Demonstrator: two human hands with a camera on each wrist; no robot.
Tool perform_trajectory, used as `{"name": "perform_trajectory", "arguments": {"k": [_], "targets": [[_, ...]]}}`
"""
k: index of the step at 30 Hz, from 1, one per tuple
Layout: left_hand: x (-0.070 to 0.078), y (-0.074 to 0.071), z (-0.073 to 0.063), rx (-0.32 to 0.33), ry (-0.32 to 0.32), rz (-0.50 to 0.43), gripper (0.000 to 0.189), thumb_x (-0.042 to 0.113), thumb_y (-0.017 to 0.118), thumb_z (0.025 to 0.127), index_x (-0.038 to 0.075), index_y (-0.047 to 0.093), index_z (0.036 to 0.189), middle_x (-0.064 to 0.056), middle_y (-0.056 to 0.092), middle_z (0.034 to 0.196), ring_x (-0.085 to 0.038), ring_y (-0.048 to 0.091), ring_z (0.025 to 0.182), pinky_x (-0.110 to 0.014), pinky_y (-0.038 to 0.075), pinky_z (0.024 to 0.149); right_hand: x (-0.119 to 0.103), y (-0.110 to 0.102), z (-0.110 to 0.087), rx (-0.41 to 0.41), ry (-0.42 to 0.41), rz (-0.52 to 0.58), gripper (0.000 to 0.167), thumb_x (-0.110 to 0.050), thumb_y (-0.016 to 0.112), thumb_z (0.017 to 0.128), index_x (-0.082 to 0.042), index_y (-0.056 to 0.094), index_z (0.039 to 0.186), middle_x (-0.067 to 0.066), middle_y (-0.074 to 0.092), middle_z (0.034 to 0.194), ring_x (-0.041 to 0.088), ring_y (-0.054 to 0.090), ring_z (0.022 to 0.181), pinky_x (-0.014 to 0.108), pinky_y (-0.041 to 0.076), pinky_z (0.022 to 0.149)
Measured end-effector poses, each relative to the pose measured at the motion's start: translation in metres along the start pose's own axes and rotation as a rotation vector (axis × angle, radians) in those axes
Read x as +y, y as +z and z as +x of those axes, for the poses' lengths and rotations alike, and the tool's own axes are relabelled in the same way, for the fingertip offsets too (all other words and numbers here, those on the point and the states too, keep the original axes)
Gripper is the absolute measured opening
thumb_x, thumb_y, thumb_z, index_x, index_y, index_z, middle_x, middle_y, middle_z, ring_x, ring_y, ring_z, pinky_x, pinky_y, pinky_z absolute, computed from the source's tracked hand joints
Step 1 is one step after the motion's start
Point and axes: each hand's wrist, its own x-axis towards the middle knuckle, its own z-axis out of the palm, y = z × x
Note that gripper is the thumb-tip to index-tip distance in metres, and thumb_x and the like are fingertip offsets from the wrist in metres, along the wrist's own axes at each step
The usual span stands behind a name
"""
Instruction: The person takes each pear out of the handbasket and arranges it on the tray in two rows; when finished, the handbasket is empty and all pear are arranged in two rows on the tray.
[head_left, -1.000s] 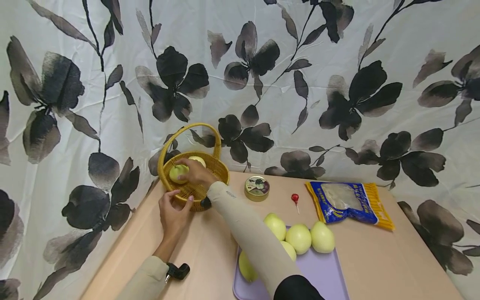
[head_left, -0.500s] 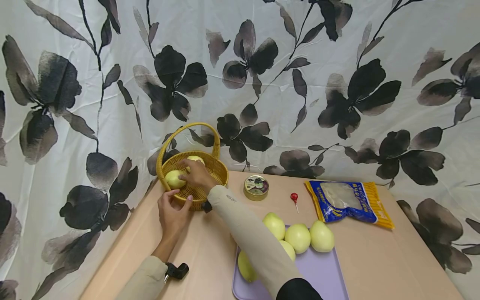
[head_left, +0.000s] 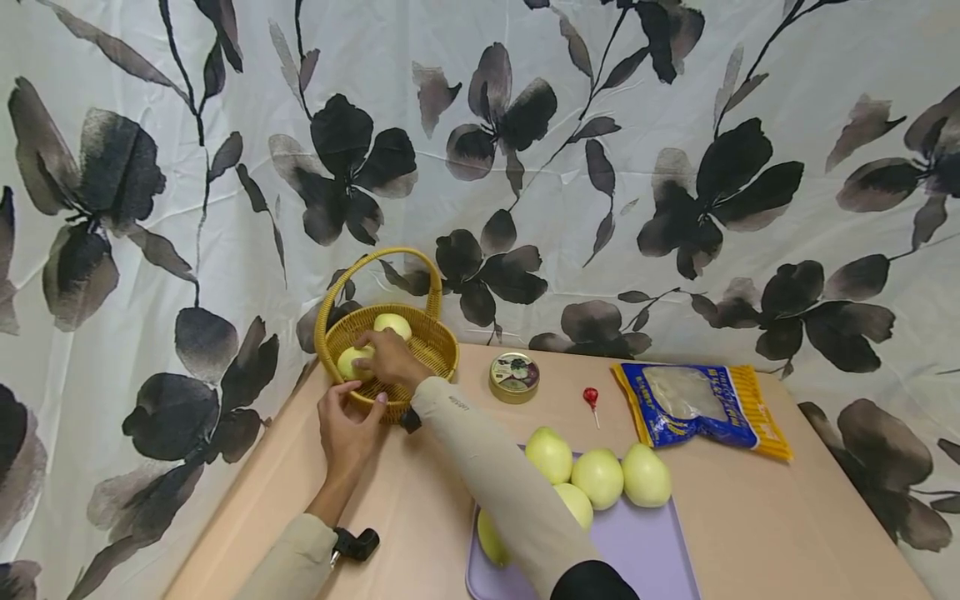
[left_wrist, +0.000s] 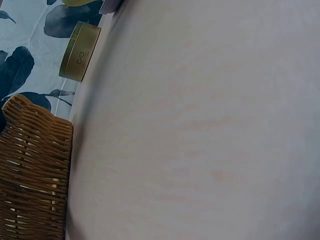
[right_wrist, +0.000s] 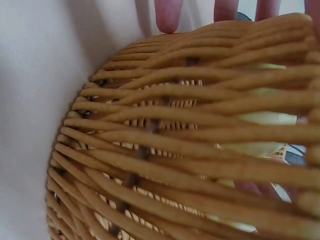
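A yellow wicker basket (head_left: 442, 354) with a tall arched handle stands at the table's back left. Two pale green pears lie inside: a near-left pear (head_left: 348, 364) and a far pear (head_left: 393, 323). Reaching over the rim, my right hand (head_left: 393, 358) has a finger over the near-left pear's top and the thumb at its side. My left hand (head_left: 348, 429) holds the front of the basket, fingers and thumb at the rim. In the right wrist view, fingertips (right_wrist: 168, 17) touch the wicker wall (right_wrist: 165, 115), and pears show through its gaps.
Several pears (head_left: 597, 478) lie on a lilac tray (head_left: 645, 550), partly hidden by the right sleeve. Behind it are a round gold tin (head_left: 513, 377), a red lollipop (head_left: 591, 397) and a blue and yellow packet (head_left: 697, 404). A floral cloth (head_left: 525, 208) hangs behind the table.
The near-left pear has turned and settled lower in the basket. My right hand loosened, then lowered against it, showing more of the far pear. My left hand stays on the basket.
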Motion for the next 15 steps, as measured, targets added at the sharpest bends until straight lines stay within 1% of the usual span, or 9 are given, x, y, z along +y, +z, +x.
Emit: {"name": "perform_trajectory", "arguments": {"k": [2,5,8,10,13,15], "targets": [[-0.0003,0.0,0.0002,0.001,0.0,0.001,0.053,0.033,0.082,0.094,0.011,0.056,0.136,-0.019,0.042,0.149,-0.041,0.049,0.143,-0.06,0.042,0.117,-0.0013,0.0017,-0.0006,0.01,0.031,0.037,0.033,-0.031,0.076,0.1,-0.015,0.071,0.128,0.003,0.073,0.133,0.02,0.065,0.125,0.026,0.051,0.105],[-0.0006,0.0003,0.0001,0.005,-0.002,0.002,0.053,0.033,0.082,0.094,0.011,0.056,0.136,-0.019,0.042,0.149,-0.041,0.049,0.143,-0.059,0.043,0.117,-0.0039,0.0039,-0.002,0.016,0.067,0.055,0.038,-0.033,0.077,0.099,-0.015,0.068,0.131,0.005,0.071,0.133,0.021,0.065,0.124,0.027,0.051,0.103],[-0.0016,0.0007,0.0001,0.002,-0.008,0.003,0.054,0.032,0.082,0.094,0.012,0.056,0.137,-0.02,0.042,0.151,-0.041,0.049,0.144,-0.059,0.044,0.116,-0.0058,0.0059,-0.0036,0.03,0.107,0.01,0.043,-0.037,0.076,0.099,-0.016,0.067,0.136,0.006,0.07,0.132,0.022,0.06,0.123,0.028,0.051,0.099],[-0.002,0.0009,0.0,-0.003,-0.012,0.001,0.054,0.032,0.082,0.094,0.013,0.056,0.137,-0.019,0.041,0.151,-0.041,0.048,0.145,-0.059,0.045,0.116,-0.0062,0.0072,-0.0053,0.036,0.163,0.014,0.045,-0.04,0.077,0.098,-0.018,0.067,0.136,0.007,0.067,0.13,0.02,0.057,0.12,0.028,0.05,0.097],[-0.0015,0.0007,-0.0002,-0.007,-0.014,-0.005,0.055,0.033,0.082,0.094,0.013,0.055,0.138,-0.019,0.041,0.152,-0.041,0.048,0.145,-0.059,0.046,0.115,-0.0054,0.0077,-0.0075,0.04,0.233,0.072,0.043,-0.039,0.078,0.097,-0.018,0.067,0.133,0.006,0.064,0.132,0.02,0.056,0.12,0.028,0.05,0.098],[-0.001,0.0002,0.0,-0.007,-0.013,0.0,0.056,0.035,0.082,0.094,0.012,0.055,0.139,-0.02,0.041,0.152,-0.042,0.048,0.145,-0.06,0.046,0.114,-0.0047,0.0075,-0.0087,0.039,0.26,0.148,0.043,-0.035,0.08,0.096,-0.016,0.065,0.132,0.007,0.065,0.133,0.02,0.059,0.12,0.029,0.051,0.099]]}}
